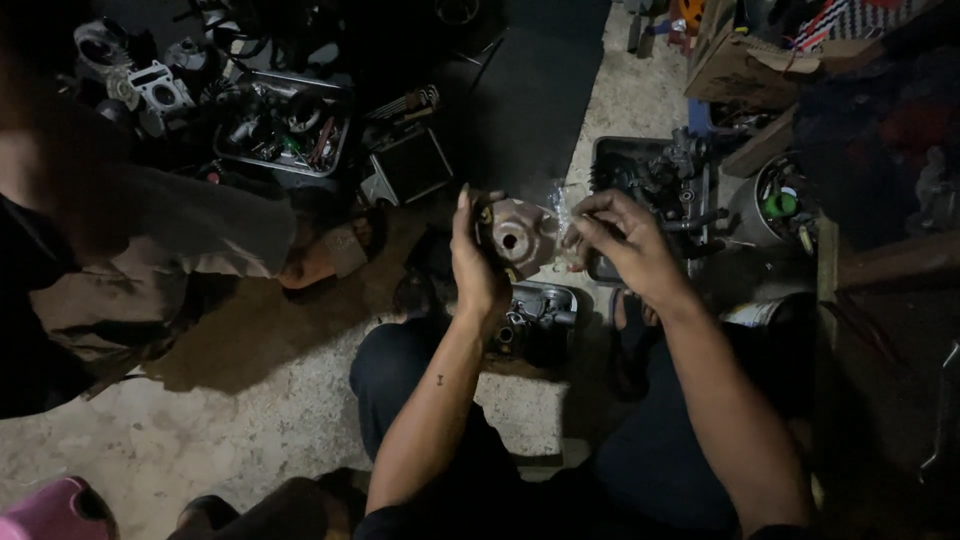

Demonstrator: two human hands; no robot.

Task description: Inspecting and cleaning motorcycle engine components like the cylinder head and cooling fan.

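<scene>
Here, my left hand (478,262) grips a round, dull metal part (517,237) with a centre hole, fingers curled over its rim. At three o'clock, my right hand (622,240) pinches a small crinkly clear bag (563,215), touching its edge.

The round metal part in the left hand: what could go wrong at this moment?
1. The left hand grips the round metal part by its edge only, above an engine piece on the concrete floor; it might slip and strike it.
2. The right hand pinches a small clear wrapper; anything tiny inside could fall and be lost in the dim light.
</scene>
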